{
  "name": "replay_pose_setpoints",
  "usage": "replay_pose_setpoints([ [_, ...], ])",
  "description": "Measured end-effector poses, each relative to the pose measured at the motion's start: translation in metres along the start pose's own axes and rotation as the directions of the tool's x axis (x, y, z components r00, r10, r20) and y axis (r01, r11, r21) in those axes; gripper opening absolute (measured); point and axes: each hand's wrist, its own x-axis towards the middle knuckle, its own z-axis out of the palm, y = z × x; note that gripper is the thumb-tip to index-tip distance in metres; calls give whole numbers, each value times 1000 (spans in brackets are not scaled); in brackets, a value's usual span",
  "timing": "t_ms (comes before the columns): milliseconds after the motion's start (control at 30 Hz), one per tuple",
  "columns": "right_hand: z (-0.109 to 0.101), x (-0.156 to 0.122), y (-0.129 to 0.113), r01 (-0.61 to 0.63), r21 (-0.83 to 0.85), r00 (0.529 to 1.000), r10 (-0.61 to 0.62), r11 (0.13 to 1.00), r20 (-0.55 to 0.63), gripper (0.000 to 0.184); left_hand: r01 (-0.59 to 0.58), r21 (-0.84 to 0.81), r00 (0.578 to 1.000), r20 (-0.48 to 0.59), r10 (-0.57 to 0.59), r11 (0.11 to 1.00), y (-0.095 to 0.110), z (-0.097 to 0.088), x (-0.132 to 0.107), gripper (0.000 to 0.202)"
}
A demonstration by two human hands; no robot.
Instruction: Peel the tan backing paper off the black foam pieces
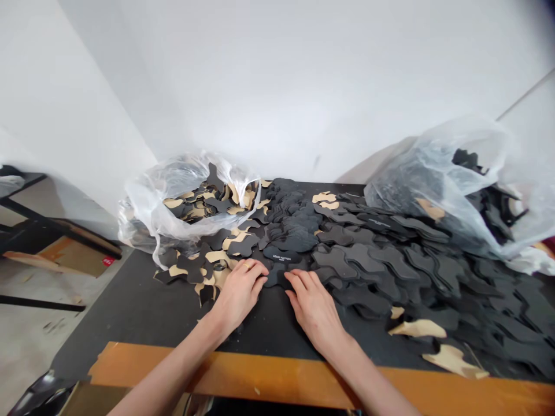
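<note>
A dark, wavy-edged cut piece (274, 278) lies flat on the table in front of me. My left hand (243, 286) has thumb and fingers closed at its left edge. At its right edge my right hand (313, 306) pinches with bent fingers; the fingertips partly cover the piece. Just beyond it, a similar dark piece with white "LOUIS VUITTON" lettering (281, 256) lies at the near end of a long overlapping row of dark pieces (291, 216). Left of my hands are loose pieces with dark and beige sides (243, 244).
A clear plastic bag (143, 202) of pieces lies open at the back left, another bag (407, 173) at the back right. Stacked dark pieces (364, 266) cover the table's right side. Beige scraps (420, 328) lie near the front edge, which has brown tape (255, 375). A shelf (56, 231) stands left.
</note>
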Motion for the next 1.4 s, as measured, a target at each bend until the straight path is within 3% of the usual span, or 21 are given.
replay_pose_setpoints([
  [233,-3,9,1,23,-8,999,-23,1000,-34,29,32,223,997,-74,-16,974,-29,-24,28,30],
  [433,-24,-4,-5,-3,125,990,20,992,-139,29,70,324,996,-69,-50,943,-42,-24,44,31],
  [567,-33,-30,-10,15,254,1000,-20,967,18,26,83,328,994,-90,-56,941,-41,-26,42,37],
  [667,-29,-44,-13,33,237,987,-69,971,143,24,104,320,992,-107,-74,942,-43,-29,40,27],
  [767,-23,-47,-14,35,208,984,-70,977,162,22,112,320,991,-106,-82,941,-46,-30,37,20],
  [867,-21,-47,-14,41,195,988,-69,980,139,21,123,319,989,-117,-90,940,-50,-27,36,25],
  [1100,-16,-54,-13,38,196,994,-57,980,95,22,202,259,974,-152,-167,945,-49,-22,34,22],
  [1267,-14,-56,-11,12,269,997,-33,963,72,23,278,116,948,-195,-252,954,-39,-34,35,17],
  [1333,-18,-56,-12,-39,380,997,10,924,77,21,301,20,935,-200,-292,953,-28,-40,31,6],
  [1400,-24,-56,-14,-161,559,987,121,814,108,19,310,-101,931,-168,-324,945,-10,-42,21,19],
])
